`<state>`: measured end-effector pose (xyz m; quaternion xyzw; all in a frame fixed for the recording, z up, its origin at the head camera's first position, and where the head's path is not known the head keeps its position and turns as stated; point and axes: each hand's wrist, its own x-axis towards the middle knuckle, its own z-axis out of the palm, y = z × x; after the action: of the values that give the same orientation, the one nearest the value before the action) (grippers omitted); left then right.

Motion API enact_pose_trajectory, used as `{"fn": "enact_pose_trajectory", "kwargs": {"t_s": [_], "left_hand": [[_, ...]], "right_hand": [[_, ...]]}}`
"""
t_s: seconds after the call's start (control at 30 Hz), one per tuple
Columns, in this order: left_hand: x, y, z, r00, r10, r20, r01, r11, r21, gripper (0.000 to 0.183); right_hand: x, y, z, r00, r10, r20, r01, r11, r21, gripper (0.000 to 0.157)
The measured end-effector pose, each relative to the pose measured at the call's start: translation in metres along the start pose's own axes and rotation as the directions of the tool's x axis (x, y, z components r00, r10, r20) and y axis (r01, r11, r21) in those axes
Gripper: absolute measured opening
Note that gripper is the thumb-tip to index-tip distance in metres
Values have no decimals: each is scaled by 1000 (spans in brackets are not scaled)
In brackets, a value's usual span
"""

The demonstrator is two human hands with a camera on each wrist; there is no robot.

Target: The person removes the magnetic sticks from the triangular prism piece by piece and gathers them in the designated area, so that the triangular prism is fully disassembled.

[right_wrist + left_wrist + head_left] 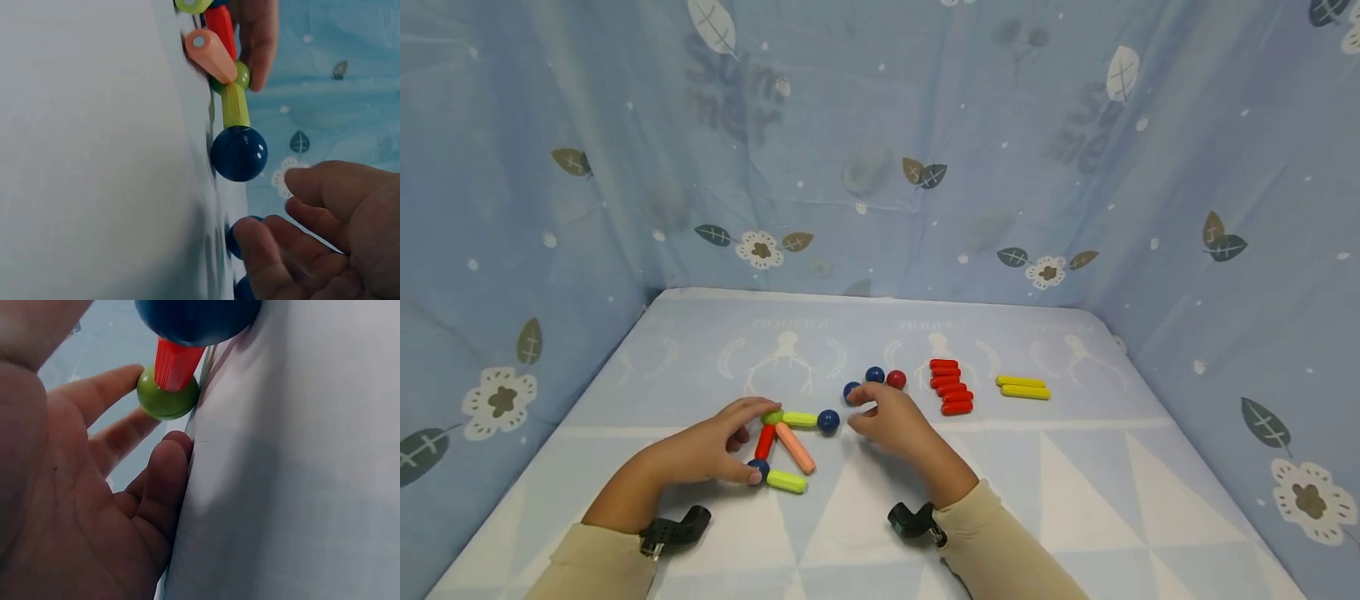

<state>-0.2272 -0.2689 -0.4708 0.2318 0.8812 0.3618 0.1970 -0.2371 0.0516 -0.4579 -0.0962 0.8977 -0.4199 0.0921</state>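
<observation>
My left hand (715,446) holds a shape of magnetic building sticks and balls between thumb and fingers. Its thumb is on a blue ball (758,471), and its fingertips touch a green ball (167,397). A red stick (765,442) joins these two balls. From the green ball run an orange stick (211,55) and a yellow-green stick (801,420) ending in another blue ball (239,154). A second yellow-green stick (787,482) extends from the thumb's ball. My right hand (891,421), thumb and fingers apart, reaches over a loose blue ball (851,392); contact is unclear.
Behind the right hand lie another blue ball (875,375) and a red ball (896,379). Several short red sticks (951,387) form a column to their right, with two yellow sticks (1024,387) farther right. Patterned cloth (880,167) encloses the table's back and sides.
</observation>
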Motion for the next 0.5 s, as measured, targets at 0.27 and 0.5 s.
{"fn": "enact_pose_trajectory", "kwargs": {"t_s": [0.27, 0.5], "left_hand": [[-3, 0, 2, 999, -9, 47, 11, 999, -42, 102], [0, 2, 1, 999, 11, 47, -9, 999, -40, 102]], "right_hand": [[5, -6, 17, 992, -39, 123, 60, 983, -175, 43], [10, -9, 21, 983, -75, 166, 112, 968, -226, 35]]}}
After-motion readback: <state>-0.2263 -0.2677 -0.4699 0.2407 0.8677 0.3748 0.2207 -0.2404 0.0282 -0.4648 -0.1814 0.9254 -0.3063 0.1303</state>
